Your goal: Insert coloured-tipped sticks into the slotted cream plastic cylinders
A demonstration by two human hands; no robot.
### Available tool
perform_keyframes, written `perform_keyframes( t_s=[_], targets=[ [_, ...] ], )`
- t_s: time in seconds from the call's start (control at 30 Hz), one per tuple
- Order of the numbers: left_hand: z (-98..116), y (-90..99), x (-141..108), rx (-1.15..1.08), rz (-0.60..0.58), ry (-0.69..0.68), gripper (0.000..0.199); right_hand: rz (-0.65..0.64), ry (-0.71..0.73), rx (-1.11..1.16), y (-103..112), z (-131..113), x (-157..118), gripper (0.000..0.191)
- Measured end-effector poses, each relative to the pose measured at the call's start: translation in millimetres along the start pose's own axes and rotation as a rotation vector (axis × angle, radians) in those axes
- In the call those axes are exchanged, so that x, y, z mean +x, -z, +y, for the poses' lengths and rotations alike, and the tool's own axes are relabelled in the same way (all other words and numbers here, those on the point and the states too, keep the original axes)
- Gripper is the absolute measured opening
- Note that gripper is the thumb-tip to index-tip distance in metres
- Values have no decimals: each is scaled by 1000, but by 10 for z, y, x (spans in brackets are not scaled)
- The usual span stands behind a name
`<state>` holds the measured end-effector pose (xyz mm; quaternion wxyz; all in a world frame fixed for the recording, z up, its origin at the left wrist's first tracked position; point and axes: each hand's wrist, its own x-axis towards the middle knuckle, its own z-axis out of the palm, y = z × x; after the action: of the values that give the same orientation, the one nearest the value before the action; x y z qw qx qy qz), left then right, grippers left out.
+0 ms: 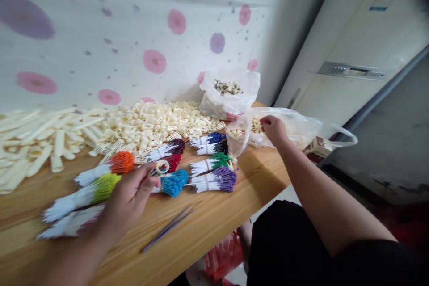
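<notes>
My left hand is closed on a short cream plastic tube, its round open end turned up and small coloured spots showing in it. Below that hand lie banded bundles of white sticks with coloured tips, among them a blue bundle, a yellow-green bundle and an orange bundle. My right hand is at the mouth of a clear plastic bag of small cream pieces. Its fingers are curled together; whatever is between them is too small to make out.
Tweezers rest near the front edge of the wooden table. Cream tube parts and longer tubes are heaped along the wall. A white bag of small pieces stands behind, and a small box sits at the right.
</notes>
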<state>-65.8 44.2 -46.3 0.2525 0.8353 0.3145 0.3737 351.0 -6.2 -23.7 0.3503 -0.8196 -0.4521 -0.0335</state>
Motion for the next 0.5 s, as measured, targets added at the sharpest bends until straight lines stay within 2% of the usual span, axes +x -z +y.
perform_keyframes(
  t_s=[0.07, 0.13, 0.2, 0.3, 0.37, 0.43, 0.5],
  targets=[
    [-1, -7, 4, 10, 4, 3, 33, -58, 1, -64, -42, 234, 102, 23],
    [-5, -16, 12, 12, -4, 13, 31, -139, 32, -101, -95, 311, 143, 15],
    [-4, -25, 25, 21, -15, 32, 28, -189, 66, -118, -96, 279, 147, 16],
    [24, -33, 40, 48, -4, 57, 25, -254, 148, -103, 27, 145, 64, 25],
    [40, -39, 38, 56, 9, 64, 25, -405, 235, -70, 124, 33, -63, 22],
    [31, -48, 27, 52, 10, 71, 26, -636, 361, -36, 164, -89, -224, 18],
    [-6, -61, 9, 34, -15, 75, 26, -810, 529, -28, 130, -211, -377, 26]
  ],
)
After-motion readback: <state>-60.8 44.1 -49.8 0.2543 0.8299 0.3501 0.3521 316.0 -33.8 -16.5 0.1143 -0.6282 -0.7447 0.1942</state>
